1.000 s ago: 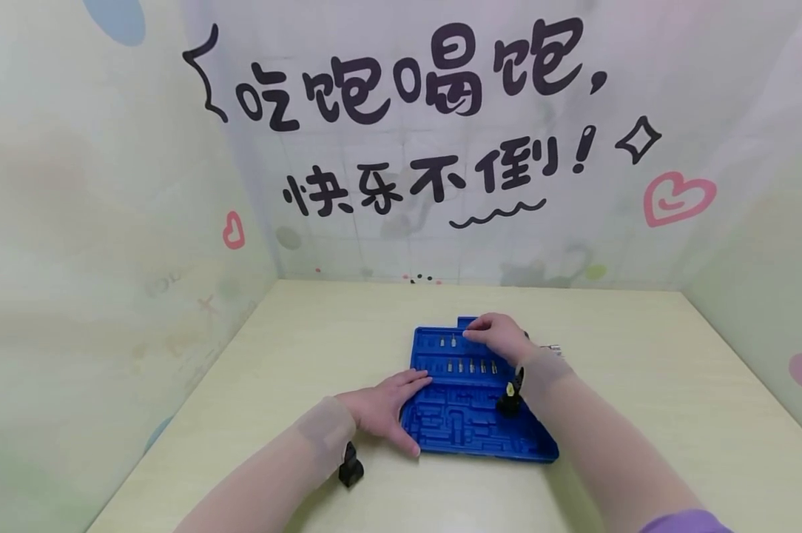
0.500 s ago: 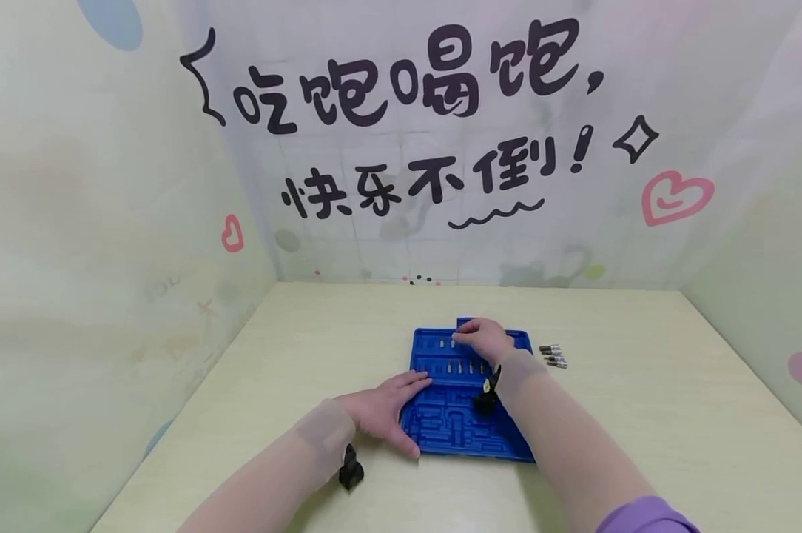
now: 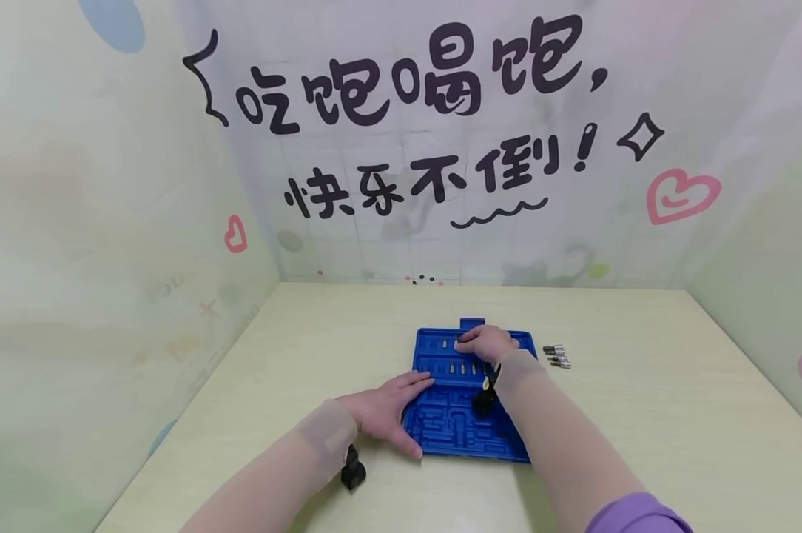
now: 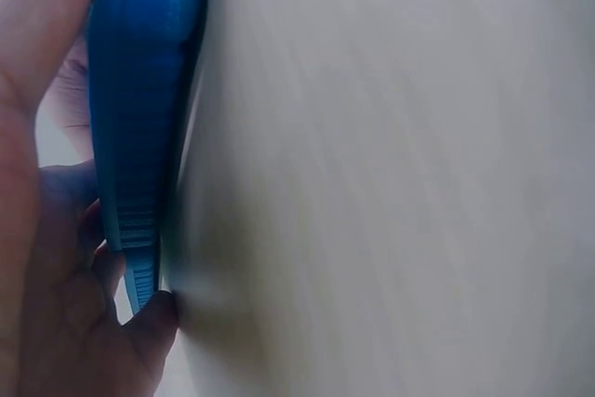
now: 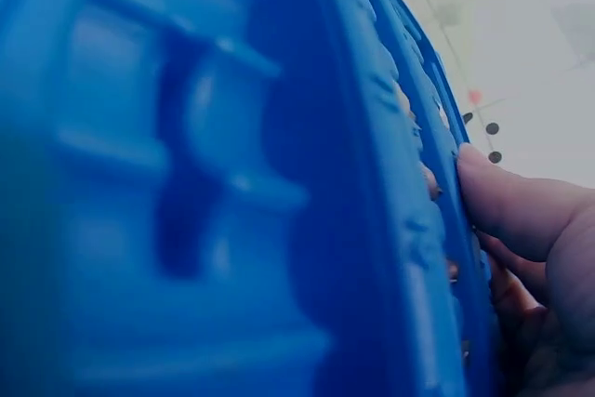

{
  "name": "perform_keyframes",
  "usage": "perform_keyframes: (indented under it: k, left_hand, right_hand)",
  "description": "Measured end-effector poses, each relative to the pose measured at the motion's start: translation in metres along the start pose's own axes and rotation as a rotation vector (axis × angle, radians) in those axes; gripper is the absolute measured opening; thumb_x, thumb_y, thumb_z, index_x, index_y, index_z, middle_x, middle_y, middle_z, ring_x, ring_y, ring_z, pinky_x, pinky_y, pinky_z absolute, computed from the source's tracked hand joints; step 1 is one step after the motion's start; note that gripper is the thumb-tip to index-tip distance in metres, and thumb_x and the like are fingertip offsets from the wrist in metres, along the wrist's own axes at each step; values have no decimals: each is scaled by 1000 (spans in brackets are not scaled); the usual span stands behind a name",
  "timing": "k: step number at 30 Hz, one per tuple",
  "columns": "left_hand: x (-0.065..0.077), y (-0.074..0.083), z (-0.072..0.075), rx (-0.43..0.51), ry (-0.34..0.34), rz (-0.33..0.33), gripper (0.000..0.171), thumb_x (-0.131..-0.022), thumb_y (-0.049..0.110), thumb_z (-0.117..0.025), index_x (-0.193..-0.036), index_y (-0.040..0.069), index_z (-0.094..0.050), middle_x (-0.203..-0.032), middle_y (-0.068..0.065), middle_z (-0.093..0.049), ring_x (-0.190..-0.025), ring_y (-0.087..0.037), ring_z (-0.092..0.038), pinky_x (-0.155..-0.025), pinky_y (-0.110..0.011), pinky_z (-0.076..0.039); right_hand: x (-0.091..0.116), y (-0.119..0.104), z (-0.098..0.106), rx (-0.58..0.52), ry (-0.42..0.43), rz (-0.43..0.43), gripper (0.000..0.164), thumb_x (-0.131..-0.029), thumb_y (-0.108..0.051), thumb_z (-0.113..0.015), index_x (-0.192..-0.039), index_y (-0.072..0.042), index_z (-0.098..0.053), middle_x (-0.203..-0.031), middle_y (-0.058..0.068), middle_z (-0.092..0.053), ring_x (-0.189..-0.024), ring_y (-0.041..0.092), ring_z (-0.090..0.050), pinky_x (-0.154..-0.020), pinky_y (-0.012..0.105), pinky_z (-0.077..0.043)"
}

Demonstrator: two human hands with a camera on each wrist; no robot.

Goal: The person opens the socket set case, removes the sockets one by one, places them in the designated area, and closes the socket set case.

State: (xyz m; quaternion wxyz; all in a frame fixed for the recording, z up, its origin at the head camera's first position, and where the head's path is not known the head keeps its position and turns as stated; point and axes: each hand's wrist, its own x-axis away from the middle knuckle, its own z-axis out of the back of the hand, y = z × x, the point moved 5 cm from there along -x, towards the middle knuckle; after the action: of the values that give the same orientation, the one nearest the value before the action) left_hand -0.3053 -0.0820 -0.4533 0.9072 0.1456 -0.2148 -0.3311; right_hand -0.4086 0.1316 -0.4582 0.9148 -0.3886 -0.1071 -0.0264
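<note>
An open blue plastic tool case (image 3: 441, 428) lies flat on the table, its compartments facing up. My left hand (image 3: 379, 411) rests against its left side with thumb and fingers spread; in the left wrist view the case's blue side wall (image 4: 139, 127) runs along that hand. Over the far row of slots, my right hand (image 3: 493, 345) pinches at a small silver bit socket (image 3: 456, 339), mostly covered by the fingertips. Another bit socket (image 3: 444, 343) stands just left of it. In the right wrist view my thumb (image 5: 521, 206) lies at the case's far part.
A second row of bit sockets (image 3: 463, 368) sits nearer in the case, partly hidden by my right wrist. Several loose bit sockets (image 3: 557, 357) lie on the table right of the case. A printed backdrop (image 3: 401, 244) closes off the table's back edge.
My right hand has moved left along the far row to the second bit socket, uncovering the loose bit sockets on the right. My left hand has stayed put.
</note>
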Motion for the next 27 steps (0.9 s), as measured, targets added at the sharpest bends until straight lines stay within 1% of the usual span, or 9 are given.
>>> perform_keyframes:
  k: [2,7,9,12,16,19,23,27]
  left_hand:
    - [0,0,0,2,-3,-2,116,-67,65,-77,-156,26,-14,-161,8,-6,-147,-19,-5,-113,-47,-23]
    - [-3,-2,-3,2,-6,-4,116,-66,66,-76,-156,27,-14,-161,9,-5,-147,-19,-5,-113,-48,-23]
    - [-3,-3,-4,0,-3,-5,116,-66,66,-76,-155,27,-14,-161,9,-5,-147,-19,-5,-113,-48,-23]
    - [-3,-3,-4,3,0,-7,116,-66,65,-77,-155,26,-15,-161,8,-6,-147,-19,-5,-113,-47,-22]
    - [-2,-4,-3,3,2,-6,116,-66,64,-78,-155,26,-15,-161,8,-6,-147,-19,-5,-114,-47,-22]
    - [-2,-4,-3,3,6,-6,116,-66,64,-78,-155,26,-15,-161,8,-6,-147,-19,-5,-114,-47,-22]
    - [-2,-4,-4,6,7,-4,117,-65,64,-78,-156,26,-15,-161,8,-6,-147,-19,-5,-114,-47,-22]
    - [-2,-4,-3,2,4,-4,116,-66,65,-78,-155,27,-14,-161,8,-6,-147,-18,-5,-114,-47,-22]
  right_hand:
    - [0,-1,2,11,-20,-14,35,-86,-38,-72,-113,-15,-73,-130,15,-57,-126,46,-36,-106,65,-13]
    - [2,-5,5,21,-55,-32,37,-86,-35,-72,-115,-12,-72,-131,19,-56,-126,47,-39,-108,65,-10]
    - [3,-6,5,13,-58,-31,37,-87,-34,-72,-116,-11,-71,-132,20,-55,-128,48,-36,-108,66,-7]
    - [4,-6,3,-8,-49,-50,37,-86,-34,-72,-116,-12,-71,-136,21,-51,-130,48,-31,-109,65,-9]
    - [5,-6,0,-53,-24,-95,36,-86,-35,-72,-115,-14,-72,-143,26,-40,-134,50,-22,-108,65,-10]
    - [5,-6,-2,-92,-8,-117,34,-86,-34,-73,-114,-15,-72,-147,28,-32,-136,50,-15,-108,65,-8]
    - [3,-5,-3,-129,-12,-140,34,-86,-32,-73,-115,-14,-72,-147,28,-30,-136,49,-14,-109,64,-8]
    - [1,-5,-2,-127,-31,-147,33,-86,-31,-73,-115,-14,-72,-146,28,-31,-136,49,-15,-109,64,-7]
